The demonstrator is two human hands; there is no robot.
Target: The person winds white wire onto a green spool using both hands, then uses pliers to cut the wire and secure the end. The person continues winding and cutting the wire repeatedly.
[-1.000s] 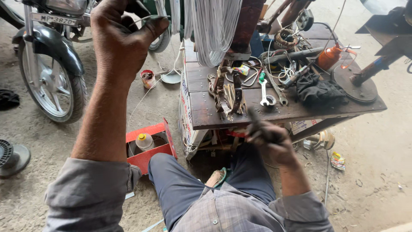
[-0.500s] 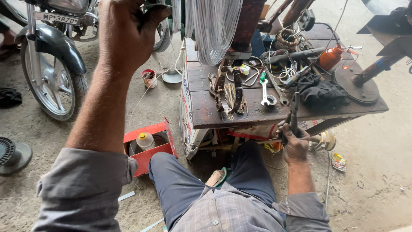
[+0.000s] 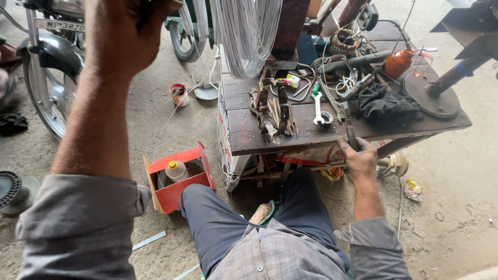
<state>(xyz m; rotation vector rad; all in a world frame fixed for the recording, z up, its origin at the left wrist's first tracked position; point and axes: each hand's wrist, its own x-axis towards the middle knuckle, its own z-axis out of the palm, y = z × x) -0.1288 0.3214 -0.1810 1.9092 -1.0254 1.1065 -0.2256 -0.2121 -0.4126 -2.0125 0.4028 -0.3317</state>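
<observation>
Wooden desk [image 3: 249, 137], cluttered. Motorbike wheel [image 3: 49, 88] far left. Left hand [image 3: 122, 36] raised, grip closed round something dark; can't tell what. Right hand [image 3: 358, 155] at the desk's front edge, grip closed on a slim dark tool [image 3: 350, 136], upright. Spanner [image 3: 317, 106] lies nearby.

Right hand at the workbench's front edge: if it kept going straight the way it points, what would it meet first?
The right hand, gripping a dark slim tool, points up across the wooden workbench. Likely first in line: the black cloth, though depth is unclear.
</observation>
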